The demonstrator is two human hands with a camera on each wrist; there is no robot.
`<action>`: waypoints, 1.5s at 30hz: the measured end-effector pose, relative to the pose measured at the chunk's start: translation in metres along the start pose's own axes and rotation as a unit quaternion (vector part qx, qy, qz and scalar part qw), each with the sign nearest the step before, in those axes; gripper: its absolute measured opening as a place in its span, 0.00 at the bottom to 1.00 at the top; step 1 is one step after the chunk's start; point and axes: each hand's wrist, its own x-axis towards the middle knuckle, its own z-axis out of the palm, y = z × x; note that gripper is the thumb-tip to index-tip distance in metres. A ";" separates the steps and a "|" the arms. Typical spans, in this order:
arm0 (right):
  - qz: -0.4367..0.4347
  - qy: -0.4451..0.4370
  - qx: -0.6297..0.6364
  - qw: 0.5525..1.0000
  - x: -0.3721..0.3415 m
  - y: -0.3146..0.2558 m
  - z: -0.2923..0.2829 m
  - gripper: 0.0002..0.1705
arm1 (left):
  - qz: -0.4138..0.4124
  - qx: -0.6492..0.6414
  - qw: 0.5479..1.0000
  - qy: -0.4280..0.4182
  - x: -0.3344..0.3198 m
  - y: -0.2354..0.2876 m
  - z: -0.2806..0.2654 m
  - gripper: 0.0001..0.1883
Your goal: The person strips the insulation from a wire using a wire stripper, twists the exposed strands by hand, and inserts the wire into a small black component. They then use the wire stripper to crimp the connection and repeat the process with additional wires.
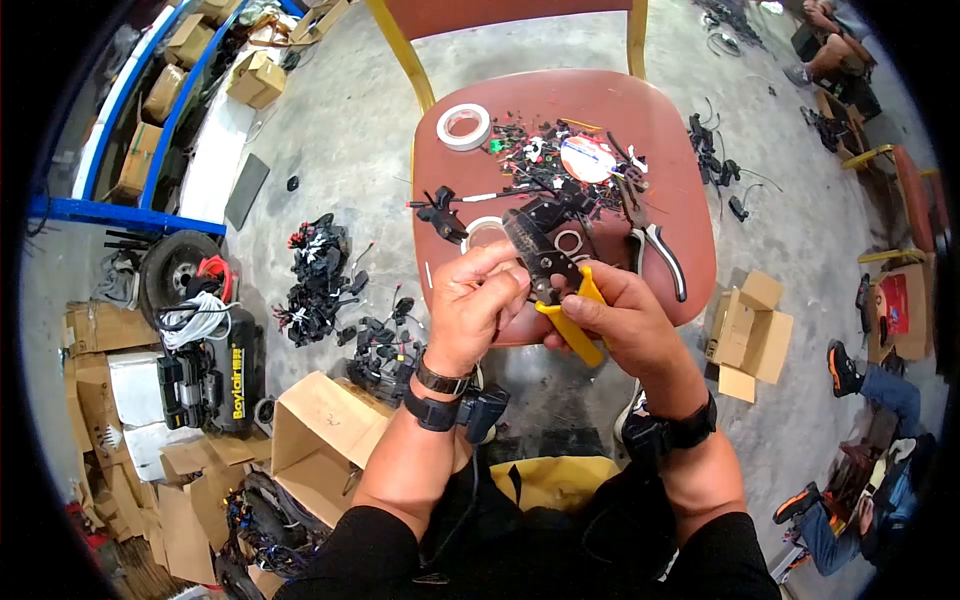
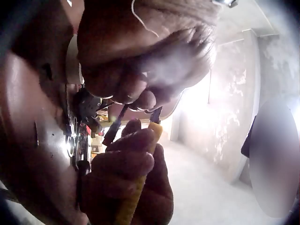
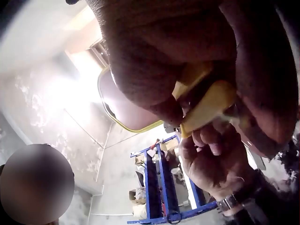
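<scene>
The right hand (image 1: 632,318) grips the yellow handles (image 1: 578,322) of a dark-headed hand tool (image 1: 540,250) above the front of a red-brown chair seat (image 1: 660,120). Close against the tool's head, the left hand (image 1: 478,305) has curled fingers that pinch something small, mostly hidden; too little shows to name it. In the left wrist view the left fingertips (image 2: 136,98) meet just above the yellow handle (image 2: 140,183). Behind the tool lie a pile of small cut wires and connectors (image 1: 540,150), a white tape roll (image 1: 463,127) and black-handled pliers (image 1: 650,235).
Black connector bundles (image 1: 322,275) lie on the floor at left, near an open cardboard box (image 1: 330,430). Another open box (image 1: 750,335) stands right of the chair. Blue shelving (image 1: 165,120) is at upper left; other people sit along the right edge.
</scene>
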 end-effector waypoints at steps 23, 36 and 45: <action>-0.018 -0.051 0.023 0.998 -0.013 -0.008 -0.014 0.15 | 0.035 0.044 0.998 0.028 0.007 -0.013 0.010 0.06; -0.131 0.057 0.096 0.985 -0.011 -0.020 -0.035 0.17 | 0.012 0.039 0.999 0.028 0.013 -0.014 0.012 0.06; -0.126 0.061 0.087 0.986 -0.006 -0.013 -0.030 0.16 | 0.022 -0.009 0.999 -0.027 0.008 -0.009 0.011 0.10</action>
